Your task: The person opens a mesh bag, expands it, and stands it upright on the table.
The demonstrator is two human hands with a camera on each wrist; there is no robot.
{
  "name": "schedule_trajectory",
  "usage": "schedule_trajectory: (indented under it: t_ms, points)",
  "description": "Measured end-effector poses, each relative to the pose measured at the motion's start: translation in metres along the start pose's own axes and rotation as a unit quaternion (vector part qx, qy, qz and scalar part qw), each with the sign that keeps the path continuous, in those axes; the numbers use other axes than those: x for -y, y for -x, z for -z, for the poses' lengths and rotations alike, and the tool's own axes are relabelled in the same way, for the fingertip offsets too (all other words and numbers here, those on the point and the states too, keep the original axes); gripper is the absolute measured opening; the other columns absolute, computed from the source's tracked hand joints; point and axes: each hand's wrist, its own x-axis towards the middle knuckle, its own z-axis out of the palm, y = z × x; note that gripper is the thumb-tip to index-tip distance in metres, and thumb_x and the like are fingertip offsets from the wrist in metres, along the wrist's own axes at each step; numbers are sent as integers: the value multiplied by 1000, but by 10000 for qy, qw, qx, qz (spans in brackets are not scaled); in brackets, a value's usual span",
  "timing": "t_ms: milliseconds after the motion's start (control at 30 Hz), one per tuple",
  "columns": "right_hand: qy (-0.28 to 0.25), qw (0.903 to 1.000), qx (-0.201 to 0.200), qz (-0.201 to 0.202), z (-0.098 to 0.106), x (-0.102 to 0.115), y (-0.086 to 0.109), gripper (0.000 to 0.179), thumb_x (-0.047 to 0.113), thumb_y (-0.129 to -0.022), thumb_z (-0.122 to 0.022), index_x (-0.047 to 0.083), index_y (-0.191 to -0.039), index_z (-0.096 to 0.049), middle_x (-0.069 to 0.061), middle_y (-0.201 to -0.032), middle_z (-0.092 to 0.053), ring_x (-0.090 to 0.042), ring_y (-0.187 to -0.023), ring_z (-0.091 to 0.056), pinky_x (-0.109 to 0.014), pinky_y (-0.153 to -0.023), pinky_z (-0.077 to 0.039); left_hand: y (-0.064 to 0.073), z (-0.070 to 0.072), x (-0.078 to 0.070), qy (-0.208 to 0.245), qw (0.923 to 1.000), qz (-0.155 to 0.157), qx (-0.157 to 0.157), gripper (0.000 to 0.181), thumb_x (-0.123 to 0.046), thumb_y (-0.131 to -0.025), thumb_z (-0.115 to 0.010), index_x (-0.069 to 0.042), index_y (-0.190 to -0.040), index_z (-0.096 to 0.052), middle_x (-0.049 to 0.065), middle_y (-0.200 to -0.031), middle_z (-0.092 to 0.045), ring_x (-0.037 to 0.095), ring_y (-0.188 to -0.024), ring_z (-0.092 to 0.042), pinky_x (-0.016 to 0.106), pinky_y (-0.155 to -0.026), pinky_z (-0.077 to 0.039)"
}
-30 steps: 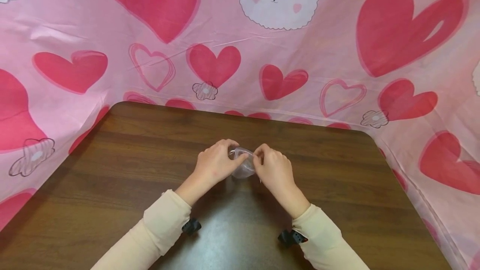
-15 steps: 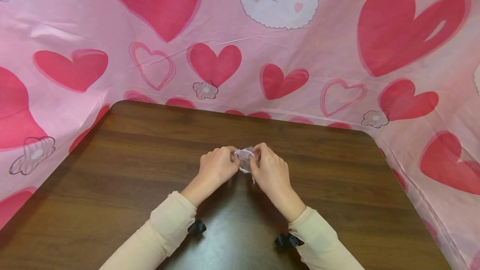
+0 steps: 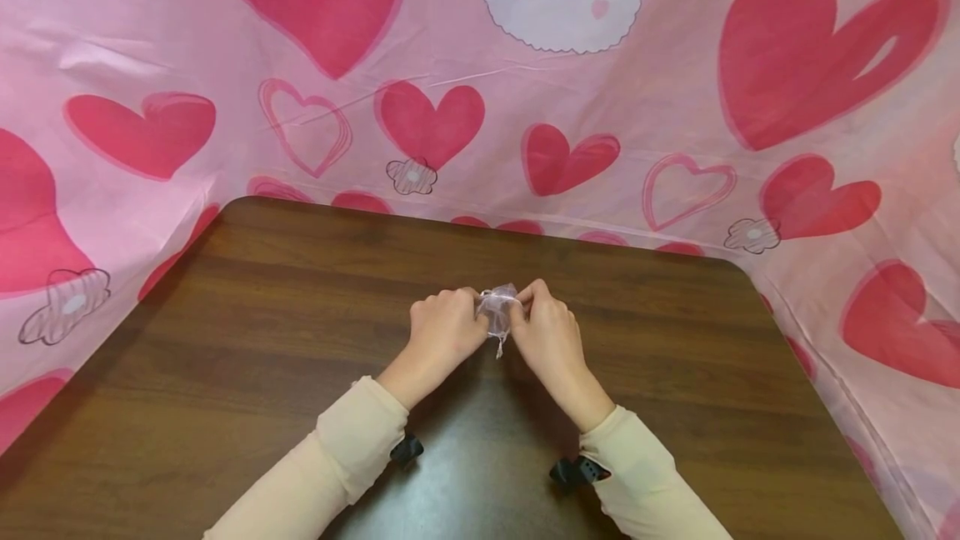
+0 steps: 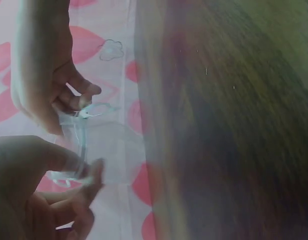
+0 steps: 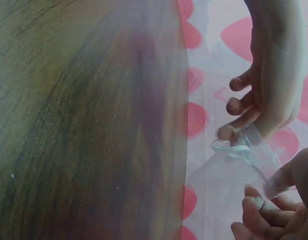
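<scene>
A small sheer drawstring pouch [image 3: 498, 313], see-through and whitish, is held above the table between both hands. My left hand [image 3: 447, 327] pinches its left side between thumb and fingers. On the opposite side, my right hand [image 3: 552, 338] pinches the pouch near its gathered neck. The wrist views show a pale cord [image 4: 84, 116] running along the neck, with the clear body [image 5: 221, 172] spreading out beyond it. A short end of cord [image 3: 499, 348] dangles between the hands in the head view. I make out nothing inside the pouch.
A brown wood-grain table [image 3: 300, 290] with rounded far corners lies under the hands. Pink cloth [image 3: 450, 40] printed with hearts hangs around its back and sides. Dark wrist devices [image 3: 576, 472] sit beneath both cream sleeves [image 3: 360, 432].
The left hand has shifted slightly right, and its thumb has drawn back from across the pouch to the left edge. The pouch has turned, and a cord end now hangs between the hands.
</scene>
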Motion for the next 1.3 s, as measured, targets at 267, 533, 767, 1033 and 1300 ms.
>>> schedule_trajectory:
  t_ms: [267,533,767,1033,1300]
  points:
    - [226,9996,46,154,1,-6,-1,13,7,-81,-73,9,-90,-63,0,-67,-60,-21,-54,-55,-42,-52,-45,-3,-1,-1,-160,9988,-139,-451,15,-18,-82,-68,-19,-93,-77,2,-72,-69,25,-59,-62,40,-50,-42]
    - [-18,9979,631,-151,6,-7,-2,18,1,-77,-68,8,-94,-65,2,-66,-57,-16,-53,-51,-35,-51,-41,-7,3,2,-224,9986,-13,-470,29,-12,-73,-71,-16,-102,-73,4,-84,-73,27,-71,-67,41,-56,-46]
    - [-641,9913,1115,-278,13,-12,-2,15,-3,-79,-67,3,-93,-66,2,-63,-55,-13,-55,-48,-31,-56,-40,-6,7,3,-2,9997,197,-126,35,-17,-73,-73,-18,-108,-71,1,-97,-72,27,-81,-66,43,-65,-46]
    - [-485,9927,1076,-244,25,-14,-1,14,3,-79,-76,4,-90,-68,2,-63,-57,-13,-53,-49,-31,-53,-41,0,7,-2,223,9997,9,48,20,-15,-79,-69,-22,-98,-73,-10,-75,-60,18,-71,-61,40,-62,-44]
    - [-347,9890,1431,-171,28,-11,-2,8,15,-87,-73,7,-85,-74,3,-65,-61,-12,-55,-51,-30,-52,-42,0,9,-3,75,9992,0,384,15,-35,-86,-70,-26,-95,-77,-11,-73,-62,17,-71,-61,40,-62,-45]
